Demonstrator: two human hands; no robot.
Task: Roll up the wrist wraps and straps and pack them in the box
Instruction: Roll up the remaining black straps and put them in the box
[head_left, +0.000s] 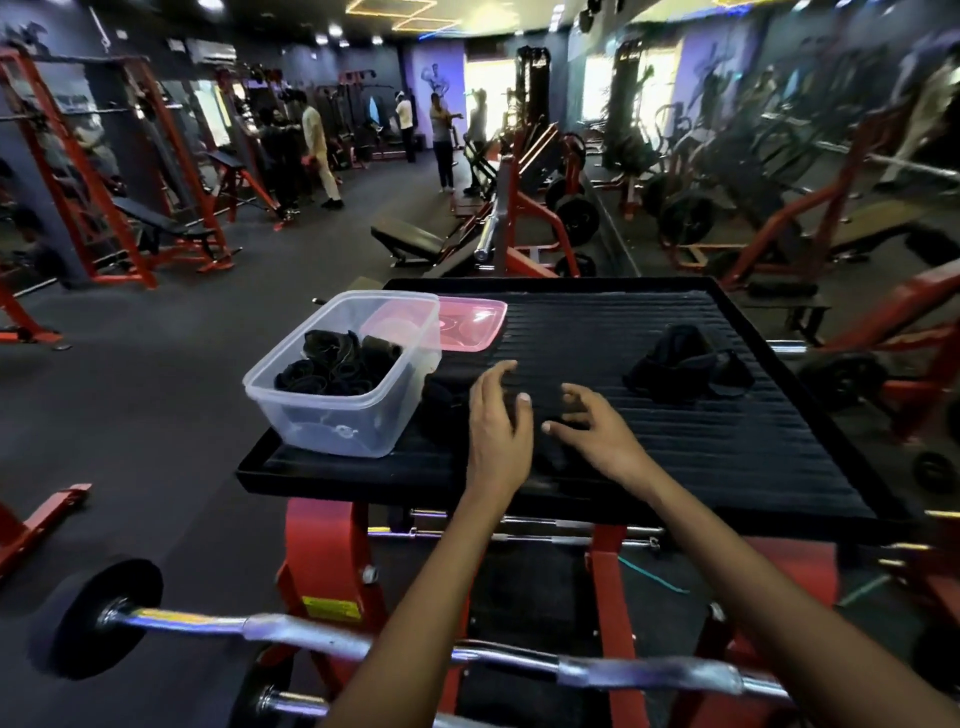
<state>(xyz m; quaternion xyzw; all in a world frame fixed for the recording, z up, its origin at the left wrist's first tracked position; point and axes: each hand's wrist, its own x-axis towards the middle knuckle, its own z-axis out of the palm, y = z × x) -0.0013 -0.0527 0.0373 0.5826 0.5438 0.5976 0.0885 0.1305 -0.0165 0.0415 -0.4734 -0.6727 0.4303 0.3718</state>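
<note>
Over at about ten o'clock on the ribbed black platform (675, 467) sits the clear plastic box (340, 410), already holding a few dark rolled wraps (337, 364), with its pink lid (467, 325) lying flat just behind it toward twelve. Near the middle, the person's left hand (496, 421) hovers with fingers spread and loosely bent, gripping nothing that I can make out. Just beside it, the right hand (597, 431) is splayed the same way, fingertips down toward a dark strap (545, 415) that lies flat between the two hands, hard to tell from the black surface. Out at two o'clock a loose heap of unrolled wraps (680, 364) waits, well apart from the box. These look like soft, light fabric, limp rather than springy, so I'd guess one wants pinching at one end and rolling tightly, with a finger kept on the coil so it doesn't unwind.
</note>
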